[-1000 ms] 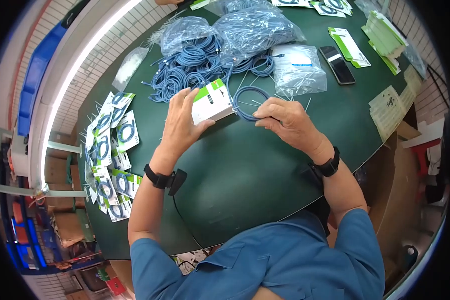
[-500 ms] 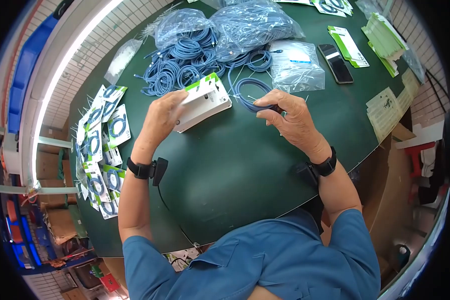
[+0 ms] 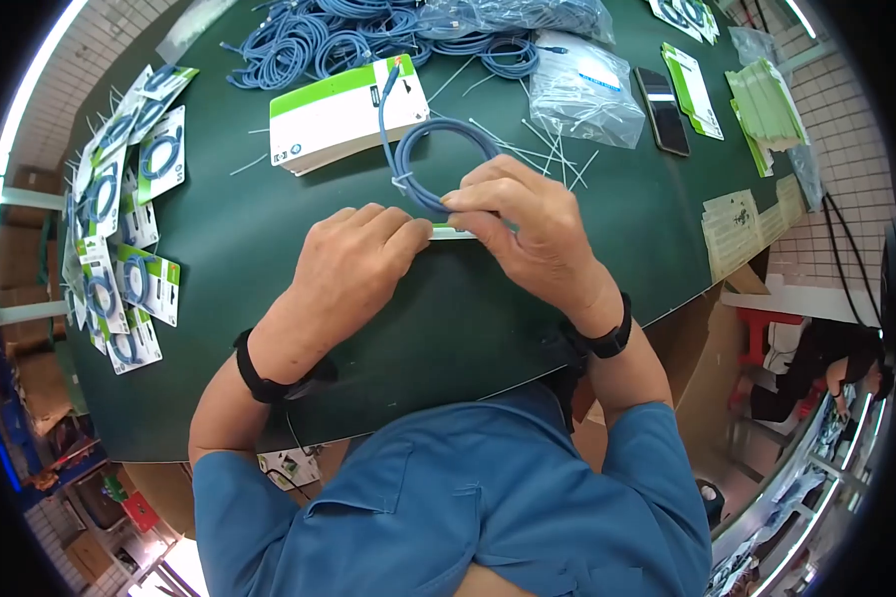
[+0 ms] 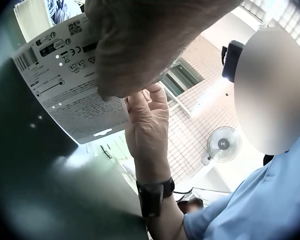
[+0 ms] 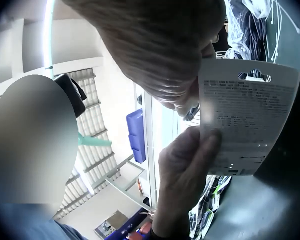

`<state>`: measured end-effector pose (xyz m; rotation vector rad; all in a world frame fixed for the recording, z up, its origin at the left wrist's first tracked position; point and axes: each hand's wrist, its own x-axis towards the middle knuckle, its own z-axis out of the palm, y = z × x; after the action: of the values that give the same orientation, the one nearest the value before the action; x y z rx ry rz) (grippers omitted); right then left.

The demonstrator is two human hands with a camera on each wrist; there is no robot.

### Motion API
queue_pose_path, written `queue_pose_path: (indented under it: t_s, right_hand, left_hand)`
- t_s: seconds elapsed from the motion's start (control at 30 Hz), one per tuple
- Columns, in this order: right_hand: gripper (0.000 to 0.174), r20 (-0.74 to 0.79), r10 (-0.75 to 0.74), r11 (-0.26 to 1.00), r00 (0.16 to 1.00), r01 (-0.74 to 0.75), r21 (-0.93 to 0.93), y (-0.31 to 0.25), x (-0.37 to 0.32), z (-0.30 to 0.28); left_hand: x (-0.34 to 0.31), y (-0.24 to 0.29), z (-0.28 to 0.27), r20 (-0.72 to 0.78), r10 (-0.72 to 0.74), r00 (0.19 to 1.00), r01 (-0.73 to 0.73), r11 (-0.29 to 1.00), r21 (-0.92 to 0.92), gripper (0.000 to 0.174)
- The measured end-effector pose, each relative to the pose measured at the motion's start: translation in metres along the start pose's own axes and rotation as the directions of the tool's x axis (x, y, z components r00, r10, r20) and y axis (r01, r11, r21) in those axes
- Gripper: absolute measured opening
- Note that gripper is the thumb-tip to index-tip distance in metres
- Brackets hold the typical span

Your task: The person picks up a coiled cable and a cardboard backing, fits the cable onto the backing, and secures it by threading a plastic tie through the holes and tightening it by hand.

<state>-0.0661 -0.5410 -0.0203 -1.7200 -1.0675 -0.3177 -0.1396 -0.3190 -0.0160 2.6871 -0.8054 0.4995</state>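
A white-and-green packaging card [image 3: 452, 232] stands nearly edge-on to the head view, between the two hands. My left hand [image 3: 353, 261] grips its left edge. The printed back of the card [image 4: 75, 95], with barcode and small text, faces the left wrist camera; a hanger slot is cut near one edge. My right hand [image 3: 528, 219] pinches a coiled blue cable [image 3: 446, 126] at its lower right, with the thumb at the card's right end. A pale tie [image 3: 401, 180] wraps the coil on its left, and one cable end sticks up.
Behind the coil lies a stack of cards [image 3: 338, 124]. Loose white cable ties [image 3: 548, 149] are scattered near a clear plastic bag [image 3: 585, 90]. Many blue cables [image 3: 304, 45] pile up at the back. Carded cables [image 3: 110, 214] cover the left side; a phone [image 3: 662, 111] lies right.
My left hand has left the card stack and come nearer my body, now holding one card. My right hand has brought the coiled cable to that card. The head view has shifted.
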Motion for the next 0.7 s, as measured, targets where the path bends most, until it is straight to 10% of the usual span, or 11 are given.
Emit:
queue_pose_path:
  t_s: [0.2,0.3,0.47,0.57,0.7]
  right_hand:
    - [0.025,-0.063,0.074,0.995,0.995,-0.078,-0.060,0.008,-0.007,0.019]
    - [0.024,-0.134,0.100,0.995,0.986,-0.100,0.005,0.015,-0.006,0.022]
    - [0.026,-0.185,0.060,0.998,0.981,-0.059,0.013,0.019,-0.008,0.024]
    - [0.027,-0.181,0.017,1.000,0.983,-0.018,-0.001,0.021,-0.009,0.024]
    - [0.028,-0.172,-0.046,0.999,0.984,0.045,-0.014,0.019,-0.014,0.025]
  left_hand:
    - [0.009,-0.007,0.003,0.020,-0.027,0.999,0.028,0.997,-0.072,0.013]
    - [0.016,-0.011,0.005,-0.362,0.033,0.932,-0.127,0.963,-0.239,0.016]
    - [-0.017,0.006,-0.009,-0.247,-0.205,0.947,0.039,0.838,-0.545,0.019]
    - [-0.029,0.013,-0.006,0.548,-0.432,0.716,0.616,0.024,-0.787,0.024]
    - [-0.031,0.017,0.002,0.667,-0.355,0.655,0.519,-0.430,-0.739,0.039]
